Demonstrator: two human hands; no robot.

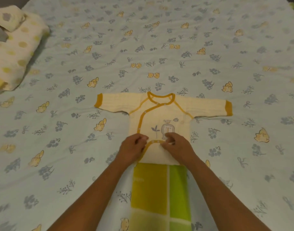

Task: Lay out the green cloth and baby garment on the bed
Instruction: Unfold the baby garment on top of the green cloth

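Both hands sit on the lower front of the baby garment [161, 117], close together w/ only a short run of mustard trim showing between them. Left hand [133, 146] is curled, fingers bent in, pinching or pressing the trim where it curves down the front flap. Right hand [177, 147] is curled too, fingertips nipped on the trim just across from the left; looks like a light pinch on the edge, not a full fist. Can't tell for sure if either is working a snap or just flattening.

Garment lies flat on the bed [76, 147], sleeves spread out to either side beyond the hands, neck on the far side. Green cloth [159, 194] is on the near side, between the forearms, its far edge tucked under or butting the garment hem; can't tell which.

Risks, as I judge them:
- Tugging the trim sideways could drag the whole body off square and rumple the sleeves, since nothing pins the top.
- Lifting the hem could pull the green cloth along, as the two touch.
- Forearms pass just beside the cloth edges, so drawing back carelessly could crease it.

Count: 2 hands, 1 garment, 1 green cloth, 1 folded spotted bundle [14, 52] well off to the far left.
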